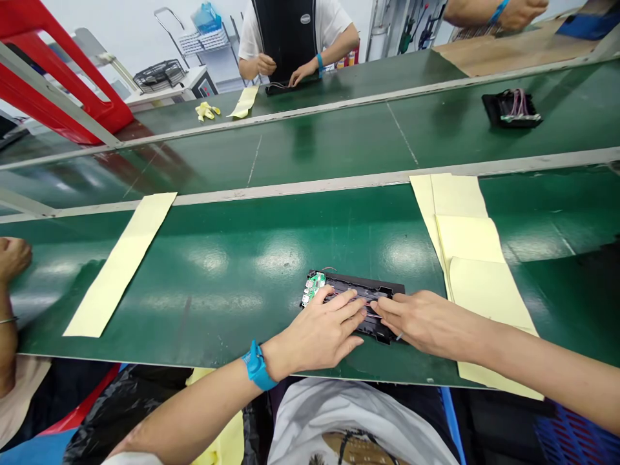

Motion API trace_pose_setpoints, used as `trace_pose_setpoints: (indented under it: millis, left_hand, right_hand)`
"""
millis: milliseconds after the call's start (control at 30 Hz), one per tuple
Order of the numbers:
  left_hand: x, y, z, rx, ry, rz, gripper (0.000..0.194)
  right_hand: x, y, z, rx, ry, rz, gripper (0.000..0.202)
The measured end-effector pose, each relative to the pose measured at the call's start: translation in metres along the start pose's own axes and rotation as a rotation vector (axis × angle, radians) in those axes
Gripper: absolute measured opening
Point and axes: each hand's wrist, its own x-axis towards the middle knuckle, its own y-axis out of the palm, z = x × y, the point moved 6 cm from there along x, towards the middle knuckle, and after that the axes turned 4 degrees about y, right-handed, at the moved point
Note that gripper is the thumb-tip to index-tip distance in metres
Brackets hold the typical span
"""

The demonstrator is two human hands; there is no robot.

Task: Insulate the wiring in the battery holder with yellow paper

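Observation:
A black open casing [387, 289] with thin wires inside lies on the green table near its front edge. At its left end is a green circuit board [314, 287]. My left hand [322, 329], with a blue band on the wrist, rests on the casing's left part, fingers spread. My right hand [419, 320] is at the casing's right part, its fingers pinched together over the inside. A thin grey bit shows beneath those fingertips; what they hold is too small to name.
Yellow sheets lie to the right [484, 284] and left [119, 268]. A rail [290, 187] crosses behind, with another casing [513, 108] on the belt beyond. People work opposite and at left.

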Motion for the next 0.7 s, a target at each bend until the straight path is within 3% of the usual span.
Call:
trace_pose_setpoints:
  millis: [167, 400, 700]
  left_hand:
    - [-0.002, 0.009, -0.009, 0.106, 0.073, -0.047, 0.044]
    - [-0.007, 0.026, -0.017, 0.165, -0.032, -0.159, 0.042]
    - [-0.008, 0.032, -0.017, 0.150, -0.014, -0.146, 0.043]
  right_hand:
    - [0.001, -0.004, 0.000, 0.000, 0.005, -0.027, 0.017]
    - [-0.003, -0.001, 0.001, 0.017, 0.039, -0.081, 0.024]
    - [-0.004, 0.001, 0.001, 0.037, 0.092, -0.081, 0.026]
